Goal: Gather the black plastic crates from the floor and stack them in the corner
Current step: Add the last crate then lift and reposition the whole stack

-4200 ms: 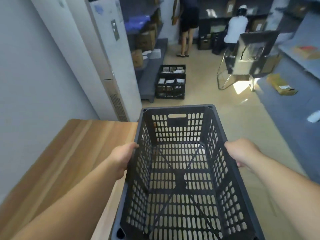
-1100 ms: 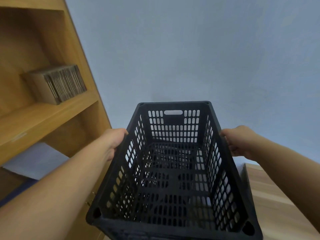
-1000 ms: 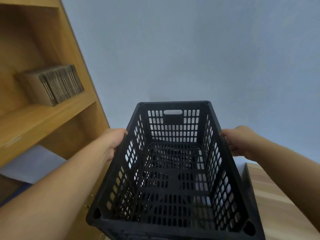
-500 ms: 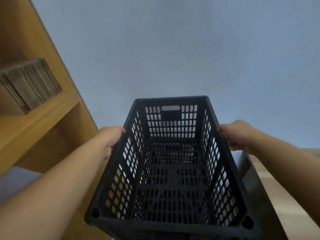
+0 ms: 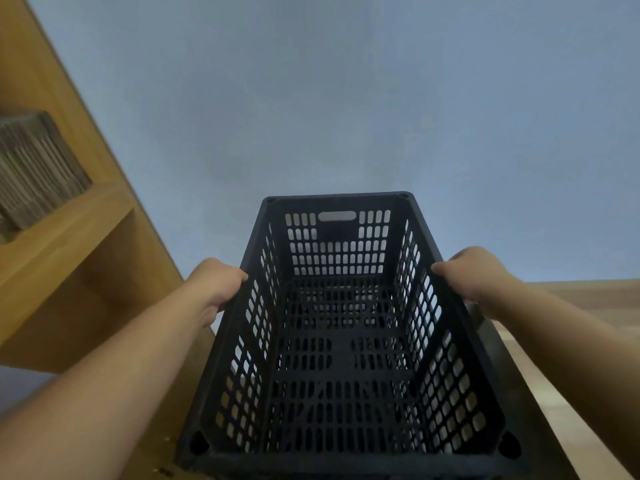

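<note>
I have the black crate (image 5: pixel 341 344) held up in front of me, my left hand (image 5: pixel 215 284) and right hand (image 5: pixel 471 277) curled over its long rims, and I judge it could snag the crate below (image 5: pixel 485 336) or knock the wooden shelf (image 5: pixel 59 244) or the wall (image 5: pixel 346 98) behind.

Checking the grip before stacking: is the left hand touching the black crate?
Touching. The head view shows the left hand curled round the black crate's left rim.

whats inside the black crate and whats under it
Nothing lies inside the black crate, gripped at its long sides by the left hand and right hand. Through its slotted floor a second dark lattice shows, perhaps another crate; the floor hides too much to say.
</note>
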A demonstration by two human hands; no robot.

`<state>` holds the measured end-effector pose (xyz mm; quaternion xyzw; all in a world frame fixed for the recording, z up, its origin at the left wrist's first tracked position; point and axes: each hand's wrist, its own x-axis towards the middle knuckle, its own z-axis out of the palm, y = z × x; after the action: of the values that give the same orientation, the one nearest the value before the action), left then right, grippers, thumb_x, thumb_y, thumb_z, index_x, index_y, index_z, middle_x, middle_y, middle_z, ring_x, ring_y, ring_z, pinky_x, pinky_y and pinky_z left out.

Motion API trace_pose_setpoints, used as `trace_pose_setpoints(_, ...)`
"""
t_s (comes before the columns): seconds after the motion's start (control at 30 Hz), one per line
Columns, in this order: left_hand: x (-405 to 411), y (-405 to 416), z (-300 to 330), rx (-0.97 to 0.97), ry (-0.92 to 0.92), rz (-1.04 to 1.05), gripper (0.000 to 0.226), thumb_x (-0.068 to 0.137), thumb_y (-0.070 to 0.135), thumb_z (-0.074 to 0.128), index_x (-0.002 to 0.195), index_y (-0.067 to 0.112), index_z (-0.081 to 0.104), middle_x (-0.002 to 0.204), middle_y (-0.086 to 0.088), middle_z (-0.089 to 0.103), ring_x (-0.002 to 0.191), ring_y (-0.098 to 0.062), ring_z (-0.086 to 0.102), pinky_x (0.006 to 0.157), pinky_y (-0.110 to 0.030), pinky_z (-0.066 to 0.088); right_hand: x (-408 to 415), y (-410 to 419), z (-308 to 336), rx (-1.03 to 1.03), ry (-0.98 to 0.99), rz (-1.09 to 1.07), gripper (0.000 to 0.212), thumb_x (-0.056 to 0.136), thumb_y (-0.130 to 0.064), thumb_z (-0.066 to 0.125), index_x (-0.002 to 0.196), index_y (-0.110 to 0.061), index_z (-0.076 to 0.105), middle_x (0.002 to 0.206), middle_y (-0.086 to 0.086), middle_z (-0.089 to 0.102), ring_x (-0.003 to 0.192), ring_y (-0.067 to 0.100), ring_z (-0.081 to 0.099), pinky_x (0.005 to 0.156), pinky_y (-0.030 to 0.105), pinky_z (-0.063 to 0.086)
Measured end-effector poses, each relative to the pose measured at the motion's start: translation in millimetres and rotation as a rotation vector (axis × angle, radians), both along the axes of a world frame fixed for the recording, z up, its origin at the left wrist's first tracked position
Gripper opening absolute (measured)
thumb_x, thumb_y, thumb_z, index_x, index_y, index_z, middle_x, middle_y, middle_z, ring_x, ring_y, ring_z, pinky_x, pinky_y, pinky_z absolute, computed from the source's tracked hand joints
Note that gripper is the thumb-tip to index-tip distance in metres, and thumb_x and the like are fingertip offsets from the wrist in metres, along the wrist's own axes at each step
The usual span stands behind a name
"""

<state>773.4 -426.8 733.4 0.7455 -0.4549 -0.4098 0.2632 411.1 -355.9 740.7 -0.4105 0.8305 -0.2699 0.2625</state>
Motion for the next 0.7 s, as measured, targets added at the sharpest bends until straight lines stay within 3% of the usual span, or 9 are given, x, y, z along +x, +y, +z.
trace_pose_setpoints(0.03,0.1,-0.4,-0.3,0.005,-0.011,-0.013,0.016,0.104,0.012,0.061,0.113,-0.001,0.067,0.106,-0.02,0.077,0.096,-0.037,0.076,0.096,-0.052,0.062,1.4,-0.8,-2.3,-0.006,0.036,-0.011,0.038,0.092,-0.022,0.064,0.101,0.015,0.068,0.099,0.032,0.072,0.073,0.038,0.071,0.061,0.037,0.056)
trace_pose_setpoints(0.1,-0.3,-0.6,-0.5,0.009,-0.024,-0.034,0.019,0.104,0.015,0.059,0.111,0.0,0.069,0.103,-0.021,0.077,0.093,-0.041,0.076,0.092,-0.054,0.063,5.5,-0.2,-6.8,-0.016,0.111,-0.006,0.039,0.092,-0.024,0.06,0.092,0.014,0.068,0.084,0.03,0.072,0.065,0.036,0.065,0.064,0.042,0.058)
trace_pose_setpoints(0.2,0.3,0.4,-2.9,-0.005,-0.048,-0.078,0.025,0.105,0.018,0.054,0.105,0.002,0.072,0.1,-0.021,0.078,0.092,-0.042,0.076,0.09,-0.056,0.064,11.7,4.2,-9.9,-0.017,0.185,0.028,0.037,0.098,-0.025,0.054,0.073,0.001,0.062,0.065,0.012,0.061,0.058,0.026,0.054,0.053,0.031,0.042)
trace_pose_setpoints(0.33,4.2,4.4,-6.9,-0.062,-0.122,-0.129,0.033,0.109,0.025,0.051,0.1,0.004,0.075,0.101,-0.019,0.078,0.096,-0.037,0.074,0.097,-0.055,0.06,16.2,13.1,-9.2,-0.035,0.174,0.083,0.02,0.102,-0.025,0.051,0.093,-0.009,0.06,0.075,0.004,0.061,0.067,0.018,0.056,0.066,0.034,0.042)
trace_pose_setpoints(0.43,4.7,5.1,-6.7,-0.087,-0.154,-0.151,0.037,0.111,0.025,0.049,0.096,0.002,0.074,0.098,-0.022,0.077,0.093,-0.037,0.074,0.095,-0.055,0.061,21.3,23.9,-11.9,-0.026,0.149,0.14,0.008,0.1,-0.02,0.052,0.107,-0.017,0.049,0.086,0.001,0.059,0.074,0.019,0.059,0.057,0.03,0.042)
trace_pose_setpoints(0.5,2.7,6.6,-8.6,-0.115,-0.181,-0.146,0.039,0.111,0.025,0.047,0.092,-0.001,0.071,0.093,-0.023,0.076,0.087,-0.038,0.073,0.087,-0.05,0.062,23.8,29.5,-14.2,-0.034,0.149,0.163,0.013,0.099,-0.014,0.051,0.109,-0.019,0.046,0.088,0.0,0.058,0.073,0.017,0.059,0.053,0.028,0.04)
trace_pose_setpoints(0.6,0.2,12.6,-12.8,-0.166,-0.256,-0.136,0.04,0.111,0.023,0.044,0.088,0.0,0.067,0.081,-0.019,0.064,0.071,-0.03,0.062,0.066,-0.038,0.051,25.1,31.8,-13.9,-0.075,0.161,0.152,0.015,0.096,-0.007,0.052,0.109,-0.015,0.055,0.084,-0.003,0.058,0.071,0.013,0.057,0.053,0.027,0.04)
trace_pose_setpoints(0.7,4.0,15.4,-12.7,-0.17,-0.276,-0.137,0.042,0.111,0.023,0.044,0.097,-0.006,0.07,0.083,-0.025,0.069,0.074,-0.037,0.067,0.068,-0.043,0.055,28.9,31.7,-9.2,-0.109,0.155,0.157,0.015,0.094,-0.007,0.054,0.107,-0.013,0.06,0.084,-0.001,0.06,0.074,0.02,0.059,0.061,0.032,0.043)
